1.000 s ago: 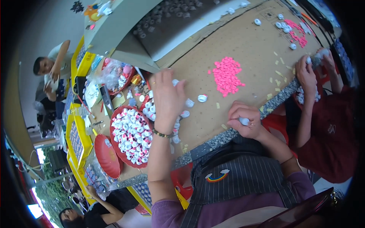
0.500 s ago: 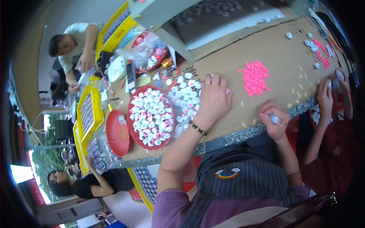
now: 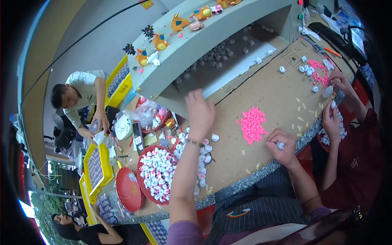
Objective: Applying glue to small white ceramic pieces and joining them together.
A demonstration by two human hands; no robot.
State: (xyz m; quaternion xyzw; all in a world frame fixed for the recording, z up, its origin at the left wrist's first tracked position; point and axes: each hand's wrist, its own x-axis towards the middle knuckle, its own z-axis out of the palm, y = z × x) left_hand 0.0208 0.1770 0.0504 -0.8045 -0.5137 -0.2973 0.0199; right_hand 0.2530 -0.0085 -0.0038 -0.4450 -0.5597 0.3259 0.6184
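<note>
My left hand (image 3: 201, 114) is raised in front of the grey shelf box, fingers stretched out and apart, with nothing visible in it. Beneath its wrist lie loose white knobby pieces (image 3: 203, 168), next to a red bowl (image 3: 141, 183) heaped with white pieces marked pink and dark. My right hand (image 3: 282, 148) is closed near the table's front edge. A whitish rounded thing (image 3: 280, 145) pokes out of its fist; the fingers hide the rest. Between the hands, nearer the right, lies a pile of small bright pink pieces (image 3: 253, 125).
The grey shelf box (image 3: 237, 30) carries orange figures on top and white pieces inside. At right, a co-worker's hands (image 3: 337, 112) hold small white things. Left stand a red dish (image 3: 127, 185) and yellow trays (image 3: 111, 173); two other people are beyond. Pale strips (image 3: 300, 119) dot the cardboard.
My left hand has lifted from beside the loose white pieces and moved toward the shelf box. My right hand keeps its grip. The view has shifted, showing more of the shelf.
</note>
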